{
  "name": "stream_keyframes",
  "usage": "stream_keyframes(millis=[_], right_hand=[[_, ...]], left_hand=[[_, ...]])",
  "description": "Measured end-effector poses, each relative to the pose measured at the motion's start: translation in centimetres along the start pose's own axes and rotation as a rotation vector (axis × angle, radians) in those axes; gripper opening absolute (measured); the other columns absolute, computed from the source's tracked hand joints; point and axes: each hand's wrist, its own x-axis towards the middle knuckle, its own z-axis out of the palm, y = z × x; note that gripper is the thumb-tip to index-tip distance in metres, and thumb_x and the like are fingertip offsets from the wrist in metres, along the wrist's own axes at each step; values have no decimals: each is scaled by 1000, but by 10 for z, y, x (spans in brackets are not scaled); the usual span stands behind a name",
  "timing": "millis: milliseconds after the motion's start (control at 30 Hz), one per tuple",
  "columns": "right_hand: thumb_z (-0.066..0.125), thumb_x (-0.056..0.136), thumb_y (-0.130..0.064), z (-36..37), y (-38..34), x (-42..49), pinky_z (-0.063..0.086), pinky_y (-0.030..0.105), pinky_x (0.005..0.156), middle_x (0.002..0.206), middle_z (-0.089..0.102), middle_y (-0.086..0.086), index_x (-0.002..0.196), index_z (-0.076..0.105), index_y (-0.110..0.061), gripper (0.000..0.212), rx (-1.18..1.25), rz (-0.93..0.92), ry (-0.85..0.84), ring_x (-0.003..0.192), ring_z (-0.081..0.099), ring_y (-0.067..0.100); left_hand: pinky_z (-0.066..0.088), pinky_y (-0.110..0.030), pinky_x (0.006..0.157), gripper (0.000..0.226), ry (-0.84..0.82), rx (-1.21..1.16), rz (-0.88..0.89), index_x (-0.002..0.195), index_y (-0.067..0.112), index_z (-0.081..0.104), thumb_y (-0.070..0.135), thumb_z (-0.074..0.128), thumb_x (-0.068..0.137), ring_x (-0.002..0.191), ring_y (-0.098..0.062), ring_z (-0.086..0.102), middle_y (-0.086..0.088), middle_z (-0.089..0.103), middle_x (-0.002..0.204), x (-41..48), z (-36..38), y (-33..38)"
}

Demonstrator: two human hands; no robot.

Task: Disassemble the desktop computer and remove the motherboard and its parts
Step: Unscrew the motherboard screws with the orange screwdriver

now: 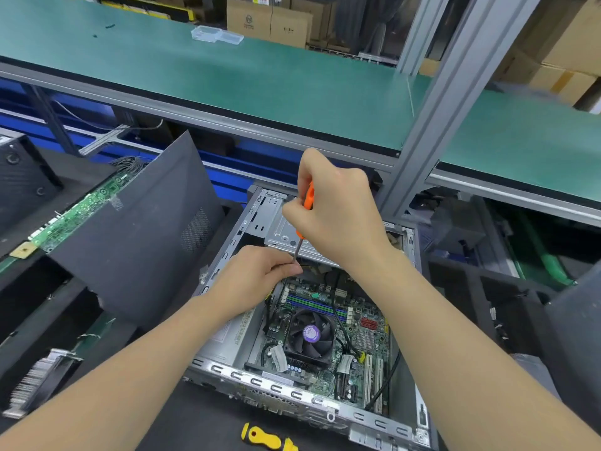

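Inside the open-topped computer case (276,388), walled by its metal rim at 6 o'clock and a leaning black panel (140,229) at 9, the right hand (335,216) grips an orange screwdriver (308,198) upright, the left hand (257,275) pinches its shaft, and the motherboard (367,323) lies at 5 o'clock of that pinch.

Bright, even overhead light, soft shadows; wide-angle bending at the edges; slight blur at the right edge and far background.
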Motion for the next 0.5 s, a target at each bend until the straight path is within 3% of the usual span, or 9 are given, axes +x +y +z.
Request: stream_keyframes(millis=[67,200,500], right_hand=[[65,77,-11,-1,-1,1,47,39,53,58,53,2,84,47,-16,21,0,2,-6,57,52,27],[65,78,-11,-1,-2,3,50,40,54,58,54,3,84,47,-15,19,-4,5,-13,58,55,28],[67,77,-12,0,0,4,38,32,52,56,45,-2,83,48,-15,20,-12,31,-12,55,43,23]], left_hand=[[55,-45,78,61,-4,-3,2,91,18,76,70,43,92,83,-22,68,-6,74,84,0,1,-1],[55,-46,77,58,9,-26,6,92,23,77,70,44,92,82,-22,68,-5,73,82,1,2,-3],[55,-45,76,51,17,-14,16,96,29,78,68,44,93,80,-15,68,1,74,82,1,4,-6]])
